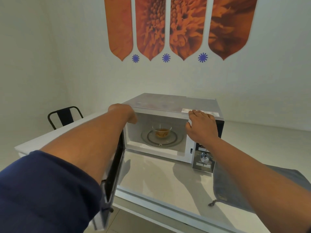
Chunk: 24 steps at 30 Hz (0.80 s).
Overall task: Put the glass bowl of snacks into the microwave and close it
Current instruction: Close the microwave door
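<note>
The silver microwave [170, 102] stands on a white table with its door [114, 169] swung wide open to the left, towards me. Inside, the glass bowl of brown snacks [161, 132] sits upright in the middle of the glass turntable [175, 140]. My left hand [123, 112] is curled over the microwave's top left front corner, with the thumb hanging in front of the opening and the fingers hidden. My right hand [201, 126] lies palm down on the top right front edge, fingers apart, above the control panel [203, 159].
A grey cloth [239, 187] lies on the white table [151, 179] at the right, under my right forearm. A black metal chair [64, 116] stands behind the table's left side. The table's front edge runs just below the open door.
</note>
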Available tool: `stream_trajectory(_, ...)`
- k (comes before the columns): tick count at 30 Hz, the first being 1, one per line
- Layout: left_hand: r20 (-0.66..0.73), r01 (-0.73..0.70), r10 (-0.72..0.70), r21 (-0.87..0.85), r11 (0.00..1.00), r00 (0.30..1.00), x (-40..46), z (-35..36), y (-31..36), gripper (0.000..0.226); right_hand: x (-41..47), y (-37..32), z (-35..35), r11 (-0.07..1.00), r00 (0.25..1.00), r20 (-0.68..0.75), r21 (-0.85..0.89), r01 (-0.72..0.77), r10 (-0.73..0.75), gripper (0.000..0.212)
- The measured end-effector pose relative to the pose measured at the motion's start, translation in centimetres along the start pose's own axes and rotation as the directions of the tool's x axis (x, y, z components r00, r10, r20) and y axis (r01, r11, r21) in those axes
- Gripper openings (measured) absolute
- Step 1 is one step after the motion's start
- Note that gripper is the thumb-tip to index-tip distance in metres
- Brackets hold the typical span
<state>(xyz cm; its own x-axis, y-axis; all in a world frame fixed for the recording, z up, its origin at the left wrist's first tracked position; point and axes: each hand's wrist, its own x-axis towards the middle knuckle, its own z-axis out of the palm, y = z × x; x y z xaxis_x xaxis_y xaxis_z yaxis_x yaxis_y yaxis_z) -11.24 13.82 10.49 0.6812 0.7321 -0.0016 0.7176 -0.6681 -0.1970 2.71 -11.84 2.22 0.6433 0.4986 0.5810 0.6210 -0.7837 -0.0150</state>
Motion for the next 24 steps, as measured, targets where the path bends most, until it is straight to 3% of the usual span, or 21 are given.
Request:
stream_trajectory(5, -0.010, -0.030, 0.029, -0.079, 0.996, 1.000, 0.3, -0.5, 1.6, 0.064, 0.1, 0.1, -0.4, 0.999, 1.000, 0.015, 0.047, -0.008, 0.008, 0.053)
stream_trajectory(11, -0.120, -0.104, 0.078, -0.231, 0.967, 0.990, 0.2, -0.1, 4.4, 0.039, 0.6, 0.5, -1.6, 0.990, 0.999, 0.023, 0.137, -0.028, 0.025, 0.045)
stream_trajectory(14, -0.169, -0.186, 0.152, -0.216, 0.959, 0.974, 0.4, -0.1, 5.6, 0.036, 1.0, 1.0, -2.0, 0.976, 0.998, 0.044, 0.210, -0.060, 0.052, 0.043)
stream_trajectory(24, -0.092, -0.156, 0.132, -0.334, 0.930, 0.987, 0.7, -0.6, 9.6, 0.077, 0.9, 2.2, -1.8, 0.906, 0.993, 0.060, 0.405, -0.119, 0.104, 0.048)
